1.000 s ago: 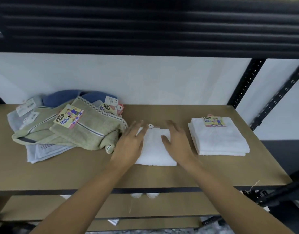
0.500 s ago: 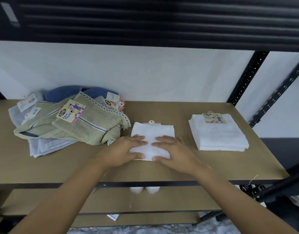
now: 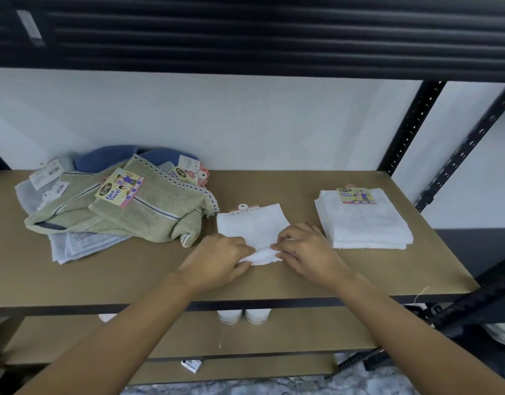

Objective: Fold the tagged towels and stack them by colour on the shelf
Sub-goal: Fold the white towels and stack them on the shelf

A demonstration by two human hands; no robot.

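Most of blue towel [image 3: 108, 157] hidden under green towel [image 3: 160, 215]; left tags [image 3: 46, 173] illegible.

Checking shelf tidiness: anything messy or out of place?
Yes: at the left of the shelf, green towels lie crumpled over a grey towel and a blue towel, unfolded, colours mixed. The white stack at right is neat.

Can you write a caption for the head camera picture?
Left hand and right hand pinch the white towel beside the folded white stack.
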